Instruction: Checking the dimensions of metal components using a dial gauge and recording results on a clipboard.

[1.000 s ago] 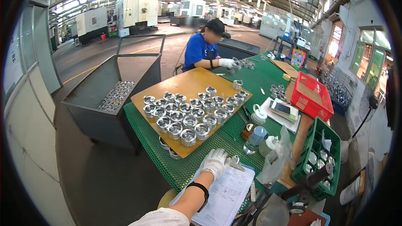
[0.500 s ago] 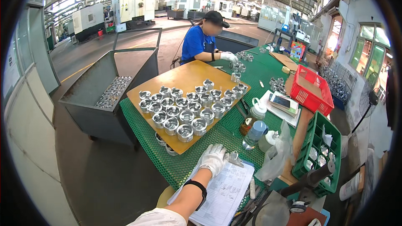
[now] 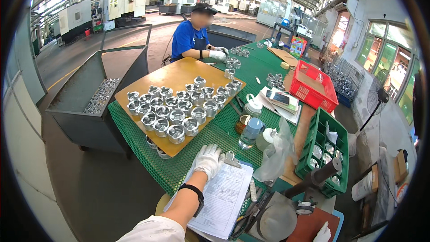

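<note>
Left Hand Laid on the Clipped Sheets

The step in hand appears to be steadying the clipped sheets [image 3: 226, 197] at the near end of the green worktop [image 3: 265, 66]. A next move from here would call for light, even pressure if the paper is to lie still, or a straight lift to clear the metal clip [image 3: 232, 159].

The left hand [image 3: 208, 160], in a white glove, rests palm down on the far left corner of the sheets, fingers extended, thumb side just beside the clip; it grips nothing visible. Its forearm comes from the near edge and slants far and right, a dark wristband [image 3: 196, 195] at the wrist.

A white shape [image 3: 323, 232] at the near right may be the right glove; I cannot tell, nor whether it grasps anything. Metal cups [image 3: 176, 133] stand beyond the left hand on a yellow board [image 3: 181, 74].
</note>
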Tool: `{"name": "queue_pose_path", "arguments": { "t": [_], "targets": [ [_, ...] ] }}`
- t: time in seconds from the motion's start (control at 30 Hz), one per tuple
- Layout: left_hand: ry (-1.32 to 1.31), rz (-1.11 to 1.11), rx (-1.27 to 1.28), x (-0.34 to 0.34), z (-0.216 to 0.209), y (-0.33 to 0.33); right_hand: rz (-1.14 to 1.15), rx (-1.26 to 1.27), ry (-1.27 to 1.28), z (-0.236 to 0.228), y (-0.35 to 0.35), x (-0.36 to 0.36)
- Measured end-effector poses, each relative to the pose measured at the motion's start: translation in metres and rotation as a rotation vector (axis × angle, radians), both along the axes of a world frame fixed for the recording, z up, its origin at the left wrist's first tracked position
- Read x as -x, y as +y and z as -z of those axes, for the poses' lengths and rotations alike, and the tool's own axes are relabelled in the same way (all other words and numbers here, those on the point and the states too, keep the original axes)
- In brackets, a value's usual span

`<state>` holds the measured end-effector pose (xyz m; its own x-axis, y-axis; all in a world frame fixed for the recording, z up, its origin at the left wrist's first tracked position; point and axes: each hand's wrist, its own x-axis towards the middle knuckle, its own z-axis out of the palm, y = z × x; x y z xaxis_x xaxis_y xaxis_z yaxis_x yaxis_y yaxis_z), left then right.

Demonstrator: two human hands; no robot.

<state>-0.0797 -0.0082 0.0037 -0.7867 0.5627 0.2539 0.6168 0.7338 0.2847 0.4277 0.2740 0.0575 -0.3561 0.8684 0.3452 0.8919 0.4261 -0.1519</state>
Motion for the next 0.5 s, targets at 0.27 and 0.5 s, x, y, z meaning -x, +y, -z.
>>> {"name": "queue_pose_path", "arguments": {
  "t": [0.27, 0.5],
  "targets": [
    [-0.027, -0.024, 0.08, -0.003, -0.007, -0.005, 0.079, 0.18, 0.046, -0.018, -0.015, 0.012],
    [-0.021, 0.011, 0.087, -0.002, -0.004, 0.005, 0.1, 0.154, 0.087, -0.017, -0.015, 0.009]
  ]
}}
